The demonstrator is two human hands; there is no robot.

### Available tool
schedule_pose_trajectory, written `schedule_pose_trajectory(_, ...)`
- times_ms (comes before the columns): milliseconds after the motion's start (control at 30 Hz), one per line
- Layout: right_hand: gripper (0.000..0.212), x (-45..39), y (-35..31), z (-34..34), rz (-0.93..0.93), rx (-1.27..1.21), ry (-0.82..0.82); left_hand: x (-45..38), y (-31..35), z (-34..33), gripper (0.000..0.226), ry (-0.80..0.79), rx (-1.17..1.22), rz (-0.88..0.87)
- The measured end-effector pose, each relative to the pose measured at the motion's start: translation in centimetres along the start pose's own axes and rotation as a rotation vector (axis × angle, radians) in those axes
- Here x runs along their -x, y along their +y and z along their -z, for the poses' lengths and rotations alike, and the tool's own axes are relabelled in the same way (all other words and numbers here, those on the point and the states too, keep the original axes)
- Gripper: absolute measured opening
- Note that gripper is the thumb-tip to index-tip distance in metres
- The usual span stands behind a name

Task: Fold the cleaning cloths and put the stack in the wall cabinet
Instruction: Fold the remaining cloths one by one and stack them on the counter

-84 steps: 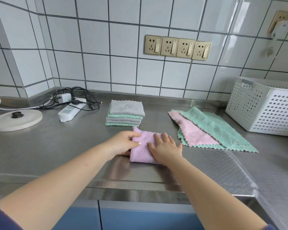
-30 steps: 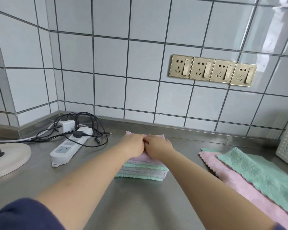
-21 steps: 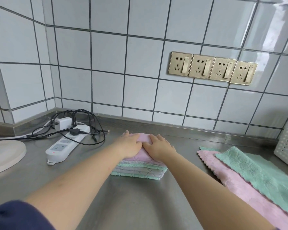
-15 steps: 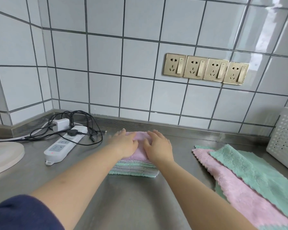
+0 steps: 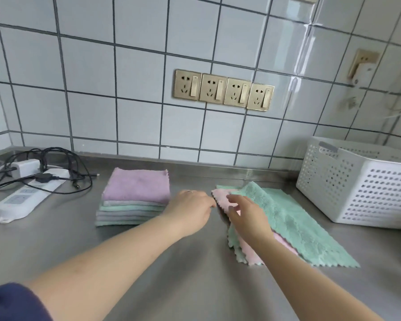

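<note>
Folded cloth stack (image 5: 134,200) on steel counter (image 5: 183,286), lilac on top, your left hand (image 5: 190,212) loose beside it, your right hand (image 5: 248,216) fingering unfolded pink cloth (image 5: 222,198) under green cloth (image 5: 294,218).

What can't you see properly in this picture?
Head view, the only one:
- Wall cabinet: out of frame.
- Unfolded pile: teal cloth covers most of the pink cloth; how many lie beneath is unclear.
- Right hand: its fingers hide whether it grips an edge.
- White perforated basket: cut off at the right; contents hidden.
- White power strip: labels too small.
</note>
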State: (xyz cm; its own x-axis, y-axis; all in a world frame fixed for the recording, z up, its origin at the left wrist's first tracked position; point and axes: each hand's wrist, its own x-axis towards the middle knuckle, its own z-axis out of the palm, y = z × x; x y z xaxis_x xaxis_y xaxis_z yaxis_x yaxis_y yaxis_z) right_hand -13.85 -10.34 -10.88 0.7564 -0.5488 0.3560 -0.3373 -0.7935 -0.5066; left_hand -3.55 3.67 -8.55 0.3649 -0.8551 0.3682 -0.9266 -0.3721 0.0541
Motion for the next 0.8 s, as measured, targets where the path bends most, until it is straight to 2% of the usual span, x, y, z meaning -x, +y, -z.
schedule_pose_trajectory(200, 0.029, 3.7, 7.5, 4.8, -0.022, 0.410, -0.192, 0.6, 7.5, -3.2, 0.024, -0.176, 0.120, -0.169)
schedule_pose_trajectory(333, 0.030, 5.0, 10.1, 6.1, -0.070, 0.437, -0.158, 0.7, 9.7, -4.3, 0.037, -0.252, 0.052, -0.170)
schedule_pose_trajectory(500, 0.034, 4.7, 10.9, 6.7, -0.101, 0.554, -0.118, 0.1, 9.7, -4.0, 0.027, -0.221, 0.087, -0.150)
schedule_pose_trajectory(700, 0.045, 3.4, 12.2, 7.8, -0.158, 0.487, -0.064, -0.3, 9.5, -3.7, 0.029, -0.222, -0.018, -0.180)
schedule_pose_trajectory(800, 0.033, 2.8, 12.1, 9.1, -0.298, 0.283, 0.018, -0.4, 9.7, -3.9, 0.028, -0.189, -0.044, -0.203)
